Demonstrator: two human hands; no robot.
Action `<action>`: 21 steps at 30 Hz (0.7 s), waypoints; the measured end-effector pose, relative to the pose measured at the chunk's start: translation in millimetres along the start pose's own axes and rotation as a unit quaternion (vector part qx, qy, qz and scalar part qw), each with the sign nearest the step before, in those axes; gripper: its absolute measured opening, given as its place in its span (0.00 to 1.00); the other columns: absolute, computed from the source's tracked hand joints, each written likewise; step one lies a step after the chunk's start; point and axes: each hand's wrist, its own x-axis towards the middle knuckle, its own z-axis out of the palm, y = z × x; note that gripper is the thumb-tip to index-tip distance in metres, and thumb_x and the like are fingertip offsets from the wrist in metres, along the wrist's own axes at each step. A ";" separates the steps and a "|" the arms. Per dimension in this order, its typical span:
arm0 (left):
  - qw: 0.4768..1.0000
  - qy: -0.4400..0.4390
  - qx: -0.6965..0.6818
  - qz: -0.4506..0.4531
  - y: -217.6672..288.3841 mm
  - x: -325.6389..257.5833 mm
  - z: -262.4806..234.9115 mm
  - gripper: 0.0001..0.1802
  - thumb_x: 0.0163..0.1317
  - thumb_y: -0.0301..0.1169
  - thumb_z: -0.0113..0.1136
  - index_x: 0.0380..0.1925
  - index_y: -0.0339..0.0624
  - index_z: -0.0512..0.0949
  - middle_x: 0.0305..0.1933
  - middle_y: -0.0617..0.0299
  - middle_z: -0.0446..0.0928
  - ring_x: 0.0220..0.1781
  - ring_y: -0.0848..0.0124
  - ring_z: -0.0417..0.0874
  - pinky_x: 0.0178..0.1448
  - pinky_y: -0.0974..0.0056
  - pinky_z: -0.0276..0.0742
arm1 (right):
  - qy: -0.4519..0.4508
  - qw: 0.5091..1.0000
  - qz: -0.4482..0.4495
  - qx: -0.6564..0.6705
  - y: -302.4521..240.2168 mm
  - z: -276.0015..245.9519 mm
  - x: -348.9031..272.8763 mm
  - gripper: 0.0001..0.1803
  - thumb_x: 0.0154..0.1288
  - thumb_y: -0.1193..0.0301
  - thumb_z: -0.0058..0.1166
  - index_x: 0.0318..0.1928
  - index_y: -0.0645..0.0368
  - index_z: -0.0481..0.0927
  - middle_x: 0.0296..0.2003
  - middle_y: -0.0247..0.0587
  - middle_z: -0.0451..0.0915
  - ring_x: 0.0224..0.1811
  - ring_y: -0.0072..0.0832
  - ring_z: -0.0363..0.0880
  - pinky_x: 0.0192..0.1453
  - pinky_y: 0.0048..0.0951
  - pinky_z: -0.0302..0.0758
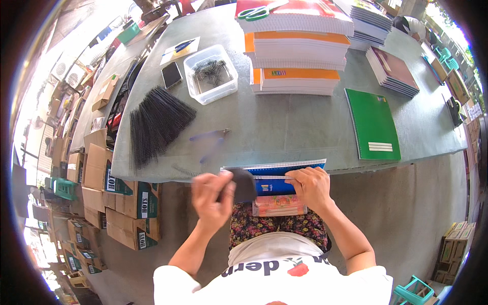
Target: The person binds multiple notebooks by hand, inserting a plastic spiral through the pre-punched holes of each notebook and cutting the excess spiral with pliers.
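A blue notebook (269, 188) lies at the table's front edge, over my lap, with a white strip of page edges across it. My right hand (311, 187) grips its right side, fingers curled over the white strip. To the left, my left hand (213, 198) is raised and smeared by motion, its fingers bent in. At its fingertips is a blurred black rounded object (242, 185), which covers the notebook's left end. Under the notebook rests a pink flowered block (279, 206) on my lap. A short wire coil (185, 170) lies left of my left hand.
On the table (300, 122) are black binding coils (158, 122), blue-handled pliers (211, 140), a clear tub (211, 96) of coils and a phone (172, 75). Tall book stacks (300, 53) with green scissors (254, 12) on top stand behind; a green notebook (372, 124) lies right. Cartons (129, 226) stand left.
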 end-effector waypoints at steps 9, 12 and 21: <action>0.999 0.025 0.025 0.037 9.1 14.2 10.9 0.20 0.45 0.21 0.65 0.41 0.48 0.82 0.31 0.59 0.73 0.33 0.63 0.74 0.37 0.63 0.73 | -0.020 1.000 0.023 0.002 -3.9 -2.9 1.7 0.04 0.51 0.69 0.59 0.30 0.51 0.82 0.22 0.31 0.81 0.24 0.28 0.77 0.30 0.31 0.67; 0.990 -0.134 -0.013 -0.030 11.9 -4.9 18.7 0.21 0.43 0.20 0.66 0.41 0.47 0.81 0.29 0.59 0.74 0.34 0.61 0.75 0.42 0.62 0.72 | -0.004 1.000 0.022 0.014 -1.8 0.9 2.3 0.04 0.52 0.69 0.59 0.30 0.51 0.81 0.23 0.31 0.80 0.24 0.28 0.77 0.31 0.31 0.67; 0.975 -0.211 -0.075 0.004 20.4 18.3 24.1 0.17 0.45 0.19 0.63 0.38 0.42 0.80 0.33 0.55 0.75 0.35 0.61 0.74 0.41 0.61 0.70 | -0.035 0.997 0.057 0.026 1.1 -14.5 4.0 0.06 0.55 0.65 0.58 0.30 0.53 0.82 0.26 0.36 0.82 0.29 0.34 0.80 0.34 0.35 0.72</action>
